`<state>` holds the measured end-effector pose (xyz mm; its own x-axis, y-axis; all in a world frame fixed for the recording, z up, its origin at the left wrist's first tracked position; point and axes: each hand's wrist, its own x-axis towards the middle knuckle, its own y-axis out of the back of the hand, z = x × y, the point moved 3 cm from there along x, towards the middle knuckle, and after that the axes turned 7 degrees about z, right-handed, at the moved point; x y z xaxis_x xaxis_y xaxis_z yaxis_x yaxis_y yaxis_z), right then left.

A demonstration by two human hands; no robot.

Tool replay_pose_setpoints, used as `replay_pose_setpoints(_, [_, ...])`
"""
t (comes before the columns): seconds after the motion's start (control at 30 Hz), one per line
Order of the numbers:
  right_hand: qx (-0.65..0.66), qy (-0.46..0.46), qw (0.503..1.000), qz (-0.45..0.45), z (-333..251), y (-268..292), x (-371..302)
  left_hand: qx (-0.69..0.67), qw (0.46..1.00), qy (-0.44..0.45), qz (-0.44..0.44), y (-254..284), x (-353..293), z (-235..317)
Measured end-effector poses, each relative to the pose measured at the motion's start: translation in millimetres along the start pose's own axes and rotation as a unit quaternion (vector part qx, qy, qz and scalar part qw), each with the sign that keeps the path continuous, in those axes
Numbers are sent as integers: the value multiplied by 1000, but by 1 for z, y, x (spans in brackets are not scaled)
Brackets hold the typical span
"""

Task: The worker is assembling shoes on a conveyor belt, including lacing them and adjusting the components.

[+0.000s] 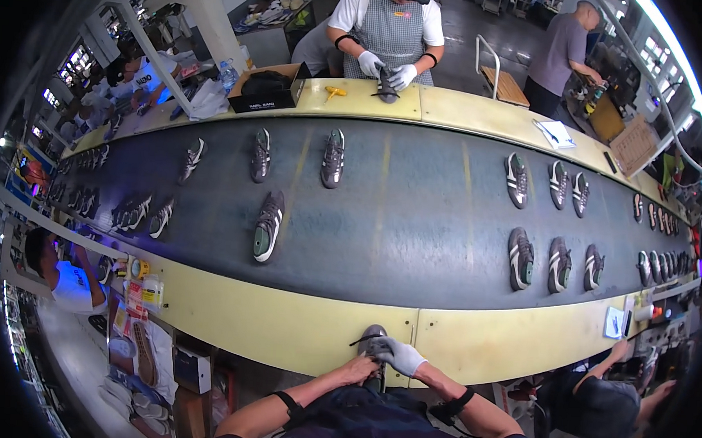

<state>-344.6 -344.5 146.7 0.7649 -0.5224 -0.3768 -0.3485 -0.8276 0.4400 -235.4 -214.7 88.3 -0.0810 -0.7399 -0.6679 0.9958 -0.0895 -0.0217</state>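
Observation:
A dark grey sneaker [374, 332] rests at the near edge of the yellow table, its toe pointing away from me. My left hand [358, 369], bare, is closed at the near part of the sneaker. Over its upper lies my right hand [400, 355] in a white glove, fingers curled onto it. A dark lace end sticks out to the left of the sneaker. The heel is mostly hidden by my hands, and my fingertips cannot be made out clearly.
Beyond the yellow table [284, 318] runs a dark conveyor belt [422, 214] carrying several sneakers, such as one dark sneaker [269, 227]. Across it, a person [386, 40] in white gloves handles another sneaker [388, 86] beside an open box [266, 90]. Another person [606, 394] sits at the lower right.

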Motion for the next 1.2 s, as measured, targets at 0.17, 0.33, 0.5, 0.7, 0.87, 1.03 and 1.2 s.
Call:
replay_pose_setpoints(0.17, [-118, -73, 982, -126, 21, 5, -27, -329, 942, 61, -24, 8, -22, 5])
replay_pose_setpoints(0.33, [-63, -41, 993, -92, 33, -2, -21, 19, 987, -80, 142, 6, -13, 6])
replay_pose_setpoints(0.5, [170, -168, 967, -94, 64, -32, -5, 357, 821, -366, 255, 8, -36, 53])
replay_pose_setpoints(0.7, [101, -102, 989, -40, 66, -37, 10, 385, 819, -326, 274, 7, -39, 57])
replay_pose_setpoints(0.87, [39, -53, 994, -91, 46, -18, 7, 317, 876, -206, 300, 16, -42, 45])
replay_pose_setpoints(1.03, [-258, -14, 943, -209, 64, 5, -21, 312, 905, 15, 289, 39, -45, -43])
replay_pose_setpoints(1.2, [-122, -25, 974, -188, 85, 0, -20, -434, 897, 6, 77, 34, -32, 19])
